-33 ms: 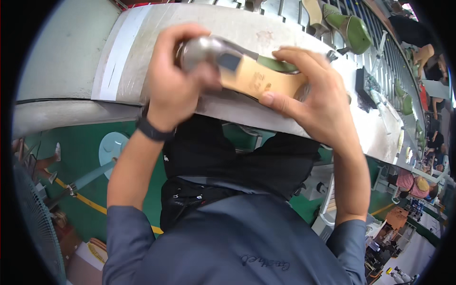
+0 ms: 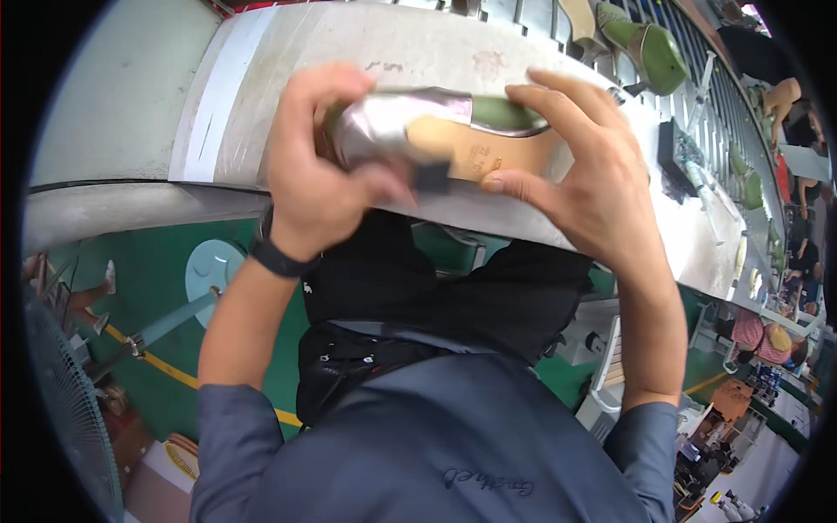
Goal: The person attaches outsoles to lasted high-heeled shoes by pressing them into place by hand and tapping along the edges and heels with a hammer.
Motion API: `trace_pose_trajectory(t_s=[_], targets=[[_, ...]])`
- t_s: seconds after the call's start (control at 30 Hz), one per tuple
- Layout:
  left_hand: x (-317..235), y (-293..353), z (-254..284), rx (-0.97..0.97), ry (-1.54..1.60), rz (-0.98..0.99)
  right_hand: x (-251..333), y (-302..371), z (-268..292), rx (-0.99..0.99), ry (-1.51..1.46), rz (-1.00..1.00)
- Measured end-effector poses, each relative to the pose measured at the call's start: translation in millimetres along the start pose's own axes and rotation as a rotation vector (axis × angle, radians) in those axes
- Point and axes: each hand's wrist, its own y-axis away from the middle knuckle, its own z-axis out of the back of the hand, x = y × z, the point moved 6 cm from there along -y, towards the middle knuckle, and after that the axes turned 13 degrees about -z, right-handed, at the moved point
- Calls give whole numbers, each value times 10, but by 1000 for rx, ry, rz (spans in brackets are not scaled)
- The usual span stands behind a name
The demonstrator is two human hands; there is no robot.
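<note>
Low over the near edge of the pale worktop, I hold a shoe [image 2: 464, 110] with a metallic pinkish-silver front and a green part. Its tan sole [image 2: 466, 155], with small marks on it, faces me. My left hand [image 2: 318, 148] wraps around the silver end, its thumb blurred by motion. Against the sole's lower edge, beside that thumb, is a blurred dark rectangular piece [image 2: 432, 179]; what it is, I cannot tell. My right hand [image 2: 593, 157] grips the other end, fingers over the green side and thumb on the sole's lower edge. The palm hides that end.
The pale worktop [image 2: 305, 39] curves before me. Beyond it runs a slatted rack [image 2: 527, 16] with green heeled shoes [image 2: 658, 61]. A dark box-like object [image 2: 678, 150] is on the right. At left are a round light-blue stool seat [image 2: 214, 272] and a fan [image 2: 74, 418].
The dark piece has shifted from the sole's upper part down to its lower edge. The shoe has tilted slightly, showing more of its silver side, and both hands have moved a little.
</note>
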Motion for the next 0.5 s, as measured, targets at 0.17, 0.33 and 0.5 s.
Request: trace_pose_trajectory(t_s=[0.17,0.33,0.5], targets=[[-261,188,-67,348,-296,-112,-53,31,-228,-178,183,177],[-156,-6,-103,391,-189,127,150,57,-269,-117,74,327],[-59,-31,-255,373,-25,319,15,33,-393,-111,-168,305]])
